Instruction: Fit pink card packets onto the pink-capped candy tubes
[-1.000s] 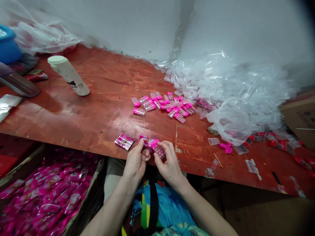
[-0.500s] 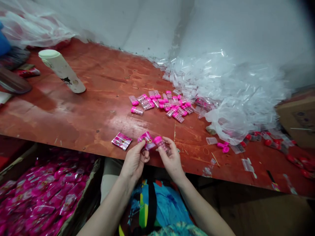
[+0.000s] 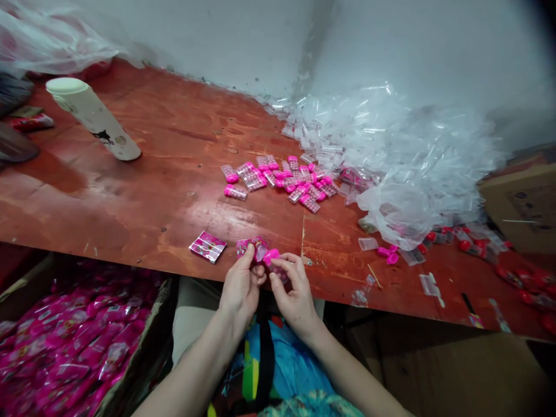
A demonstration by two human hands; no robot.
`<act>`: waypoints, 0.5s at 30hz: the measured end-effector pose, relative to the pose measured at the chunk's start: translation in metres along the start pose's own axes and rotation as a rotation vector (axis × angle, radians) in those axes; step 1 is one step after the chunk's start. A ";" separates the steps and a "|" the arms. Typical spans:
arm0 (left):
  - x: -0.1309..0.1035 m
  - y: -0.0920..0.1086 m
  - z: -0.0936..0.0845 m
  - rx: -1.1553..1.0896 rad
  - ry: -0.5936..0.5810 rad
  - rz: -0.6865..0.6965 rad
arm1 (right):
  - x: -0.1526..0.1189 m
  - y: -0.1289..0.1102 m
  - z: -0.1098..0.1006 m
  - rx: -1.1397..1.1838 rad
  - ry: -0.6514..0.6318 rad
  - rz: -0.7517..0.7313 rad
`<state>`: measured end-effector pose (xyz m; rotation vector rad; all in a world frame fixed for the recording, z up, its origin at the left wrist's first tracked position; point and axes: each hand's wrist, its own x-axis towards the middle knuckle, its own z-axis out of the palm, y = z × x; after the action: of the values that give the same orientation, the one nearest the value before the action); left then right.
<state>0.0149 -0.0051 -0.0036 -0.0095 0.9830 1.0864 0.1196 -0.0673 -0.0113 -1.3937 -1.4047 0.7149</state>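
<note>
Near the table's front edge, my left hand (image 3: 243,284) pinches a pink printed packet (image 3: 249,246) between thumb and fingers. My right hand (image 3: 295,289) is closed on a small clear container with a pink cap (image 3: 271,255), its cap against the packet's right end. The fingers partly cover the container's body. A flat pink packet (image 3: 208,247) lies on the table left of my hands. Beyond them, several pink-capped containers filled with small beads (image 3: 293,178) lie in a loose pile.
On the red table (image 3: 174,191) stands a pale bottle (image 3: 93,119) at left. Clear plastic pieces (image 3: 391,145) heap up against the wall. A box of pink packets (image 3: 78,341) sits lower left; red-capped containers (image 3: 473,243) and a carton (image 3: 521,202) are at right.
The capped container has moved left and down against the packet, and my right fingers have shifted around its body. The whole view has shifted slightly.
</note>
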 end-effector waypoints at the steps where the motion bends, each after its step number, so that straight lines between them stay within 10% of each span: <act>1: 0.000 -0.001 0.000 0.001 0.011 0.011 | -0.001 -0.001 -0.001 -0.009 0.000 -0.011; 15: -0.013 -0.010 0.000 0.149 -0.030 0.110 | 0.004 0.005 -0.003 -0.141 0.004 -0.037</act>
<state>0.0210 -0.0195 0.0009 0.1838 1.0449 1.1075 0.1254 -0.0631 -0.0139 -1.4724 -1.4980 0.5981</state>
